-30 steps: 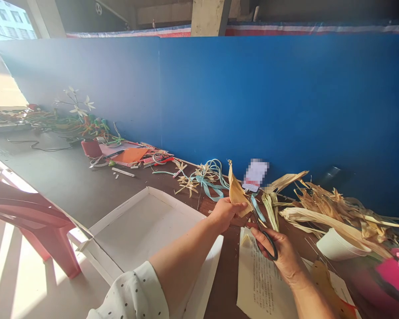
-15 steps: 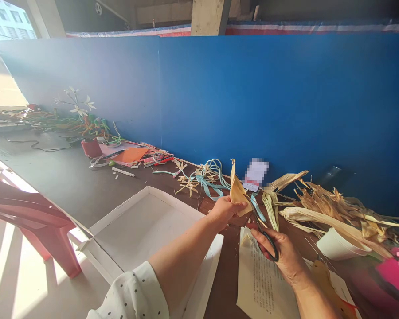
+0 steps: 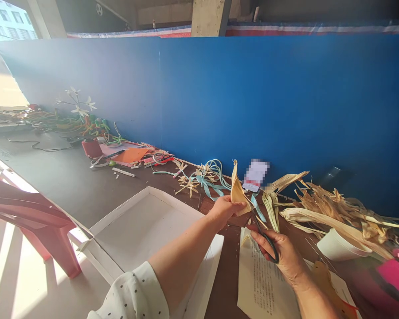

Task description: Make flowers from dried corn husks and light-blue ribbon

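My left hand (image 3: 228,209) pinches a folded, pale yellow corn husk (image 3: 238,192) whose twisted tip points up. In my right hand (image 3: 279,248) is a pair of dark-handled scissors (image 3: 268,243). The blades reach up to the husk's right edge, beside my left fingertips; whether they touch it I cannot make out. Under my right hand lies a printed sheet of paper (image 3: 257,283) with a small yellow scrap on it. Greenish husk strips (image 3: 271,208) and a light blue ribbon piece (image 3: 258,207) lie just beyond the scissors.
An open white box lid (image 3: 136,226) is on the left of the dark table. Husk flowers with blue cord (image 3: 189,182) lie behind it. At right are a pile of dried husks (image 3: 332,199) and a tipped white cup (image 3: 341,246). A blue partition (image 3: 269,102) borders the back.
The husk's top has shifted very slightly to the right. Both hands stay in nearly the same place, with the scissors held alongside the husk as before.
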`<move>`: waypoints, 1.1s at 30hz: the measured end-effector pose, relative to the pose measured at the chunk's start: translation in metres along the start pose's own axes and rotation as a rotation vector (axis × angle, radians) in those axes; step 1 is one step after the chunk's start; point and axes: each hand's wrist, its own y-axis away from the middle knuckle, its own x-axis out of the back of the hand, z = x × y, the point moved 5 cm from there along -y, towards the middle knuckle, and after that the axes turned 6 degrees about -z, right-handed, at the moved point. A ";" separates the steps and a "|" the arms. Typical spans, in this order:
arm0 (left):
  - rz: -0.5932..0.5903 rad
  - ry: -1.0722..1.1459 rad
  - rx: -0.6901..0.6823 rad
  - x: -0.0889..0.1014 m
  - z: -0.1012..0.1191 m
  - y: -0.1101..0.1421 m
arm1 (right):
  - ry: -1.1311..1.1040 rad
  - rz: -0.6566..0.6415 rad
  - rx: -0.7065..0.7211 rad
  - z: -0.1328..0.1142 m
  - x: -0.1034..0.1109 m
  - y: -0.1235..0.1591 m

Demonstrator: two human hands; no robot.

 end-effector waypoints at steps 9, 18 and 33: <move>-0.044 0.006 0.026 -0.003 0.000 0.002 | -0.001 -0.013 -0.002 -0.001 -0.001 0.001; -0.058 -0.010 0.037 -0.004 0.001 0.004 | -0.007 0.010 -0.009 -0.004 0.000 0.002; -0.067 -0.069 0.046 -0.001 0.001 0.002 | 0.062 0.000 -0.003 0.000 0.002 0.001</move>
